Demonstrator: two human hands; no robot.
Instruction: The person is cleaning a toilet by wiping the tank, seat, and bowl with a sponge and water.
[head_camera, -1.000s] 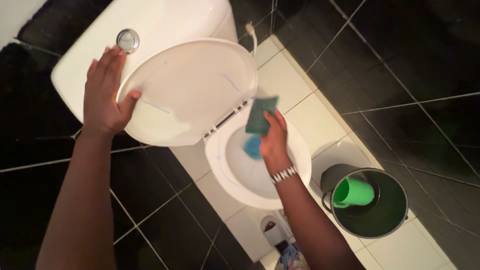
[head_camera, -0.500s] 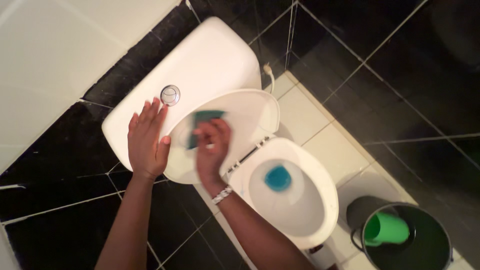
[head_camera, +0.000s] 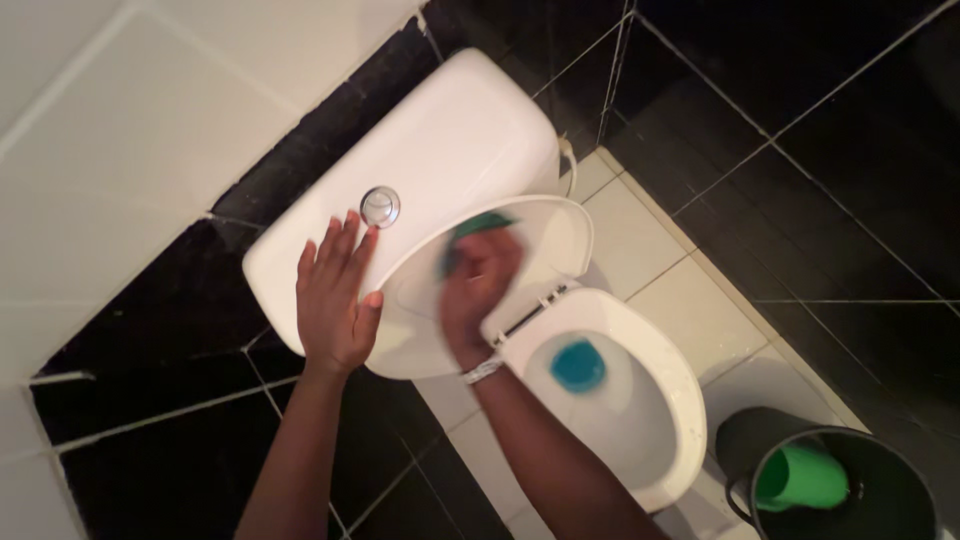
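A white toilet stands open, its lid (head_camera: 545, 235) raised against the white tank (head_camera: 440, 140). My left hand (head_camera: 337, 292) lies flat with fingers spread on the lid's upper edge, just below the round chrome flush button (head_camera: 380, 206). My right hand (head_camera: 480, 278), blurred by motion, presses a green scouring pad (head_camera: 478, 226) against the inner face of the lid. A beaded bracelet (head_camera: 483, 370) sits on that wrist. Blue water (head_camera: 578, 365) fills the bottom of the white bowl (head_camera: 655, 400).
A dark bucket (head_camera: 880, 500) with a green cup (head_camera: 800, 478) inside stands on the floor at the lower right. Black wall tiles surround the toilet, white tiles run along the upper left, and the floor tiles (head_camera: 690, 300) are pale.
My right hand has carried the green pad from above the bowl up onto the raised lid and rubs it there. My left hand stays on the lid's edge. The view has shifted.
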